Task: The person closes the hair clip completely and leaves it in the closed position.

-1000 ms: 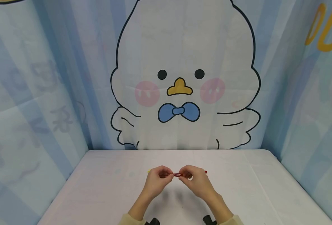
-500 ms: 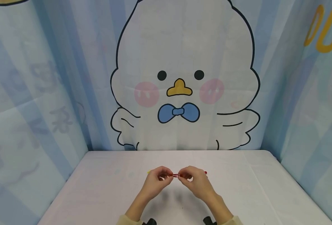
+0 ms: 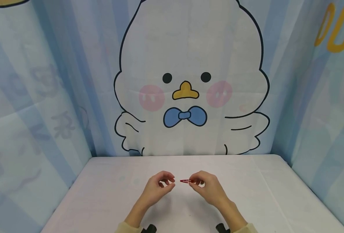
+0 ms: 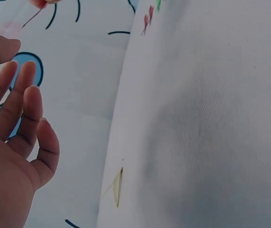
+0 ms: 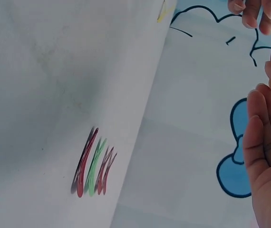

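Note:
My right hand (image 3: 211,189) pinches a slim red snap hair clip (image 3: 184,181) by one end between thumb and fingertips, above the white table. The clip's free end points left, toward my left hand (image 3: 158,189). That hand holds nothing; its fingers are loosely bent, and a small gap separates them from the clip. From the left wrist the clip (image 4: 33,17) shows as a thin dark-red line at the top. Seen from the right wrist, the left hand's fingertips (image 5: 252,16) are just beyond the clip's tip.
On the white table (image 3: 102,200), toward its far edge, lie a yellow hair clip (image 4: 118,188) on the left and several red and green ones on the right, among them a green clip (image 5: 96,166). A curtain (image 3: 186,139) with a cartoon bird hangs behind.
Both hands were pinching the red hair clip. The left hand has let go and drawn away to the left, while the clip stays in the right hand.

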`<state>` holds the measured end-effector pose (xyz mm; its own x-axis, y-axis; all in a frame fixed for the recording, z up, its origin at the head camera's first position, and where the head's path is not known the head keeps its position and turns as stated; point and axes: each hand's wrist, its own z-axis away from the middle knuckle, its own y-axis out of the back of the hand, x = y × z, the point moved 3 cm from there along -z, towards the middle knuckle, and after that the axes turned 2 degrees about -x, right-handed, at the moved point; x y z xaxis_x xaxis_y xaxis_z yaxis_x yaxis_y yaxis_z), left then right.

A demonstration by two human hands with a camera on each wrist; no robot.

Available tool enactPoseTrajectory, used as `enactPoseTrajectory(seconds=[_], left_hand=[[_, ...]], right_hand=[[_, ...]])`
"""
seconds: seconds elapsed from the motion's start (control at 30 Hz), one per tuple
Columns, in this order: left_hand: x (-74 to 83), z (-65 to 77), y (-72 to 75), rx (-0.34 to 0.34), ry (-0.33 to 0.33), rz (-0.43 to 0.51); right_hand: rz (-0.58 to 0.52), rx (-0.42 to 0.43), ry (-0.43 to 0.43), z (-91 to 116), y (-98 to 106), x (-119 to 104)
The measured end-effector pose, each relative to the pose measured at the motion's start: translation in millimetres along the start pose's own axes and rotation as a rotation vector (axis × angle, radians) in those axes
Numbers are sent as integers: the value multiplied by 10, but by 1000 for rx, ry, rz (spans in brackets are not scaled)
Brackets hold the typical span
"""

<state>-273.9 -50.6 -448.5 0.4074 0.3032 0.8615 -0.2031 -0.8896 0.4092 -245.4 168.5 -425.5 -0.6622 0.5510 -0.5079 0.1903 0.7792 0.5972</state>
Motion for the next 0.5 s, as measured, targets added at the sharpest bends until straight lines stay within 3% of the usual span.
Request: enactPoseTrajectory(seconds=[0.5], left_hand=[[-279, -9, 314, 49, 55, -95]], right_hand=[[16, -18, -110, 169, 199, 191]])
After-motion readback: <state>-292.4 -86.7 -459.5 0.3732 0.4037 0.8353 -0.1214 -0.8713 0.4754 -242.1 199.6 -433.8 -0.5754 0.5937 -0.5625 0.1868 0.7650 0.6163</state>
